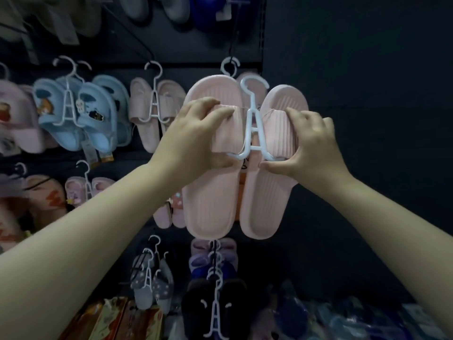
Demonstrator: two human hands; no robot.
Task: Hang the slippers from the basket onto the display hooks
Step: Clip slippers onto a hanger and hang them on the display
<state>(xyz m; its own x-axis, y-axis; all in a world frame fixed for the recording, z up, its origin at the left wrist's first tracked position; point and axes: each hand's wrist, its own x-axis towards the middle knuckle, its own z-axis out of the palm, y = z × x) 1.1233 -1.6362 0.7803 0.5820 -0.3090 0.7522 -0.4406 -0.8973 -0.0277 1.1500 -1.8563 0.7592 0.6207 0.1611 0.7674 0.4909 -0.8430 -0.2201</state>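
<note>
Broadly, a dark blue-black display wall [343, 69] fills the view, hung with rows of slippers on white hangers. Held up in front of it, near the middle, is a pair of pale pink ribbed rubber slide slippers [213, 192], footbeds toward the camera, toes up and heels down, the two lying side by side.

To the left on the wall hangs a pair of light blue closed slippers with cartoon patches [81, 114], and between that pair and the held one hangs a pair of pale pink strap slides [157, 111]. Lower down hang a black slipper pair [196, 298] and, beside it, a grey dotted slipper pair [149, 285].

The person's left hand [196, 138] grips the left slipper, fingers curled over the top of its strap and thumb under the strap's lower edge. The right hand [311, 148] grips the right slipper the same way, its thumb touching the hanger's lower arm.

A white plastic A-shaped hanger [253, 128] sits between the two slippers, its lower arms tucked under the straps and its open hook rising above the toes. Whether that hook rests on a peg cannot be told. Just behind it, up and left, a second white hanger hook [230, 66] hangs on a dark rod
</note>
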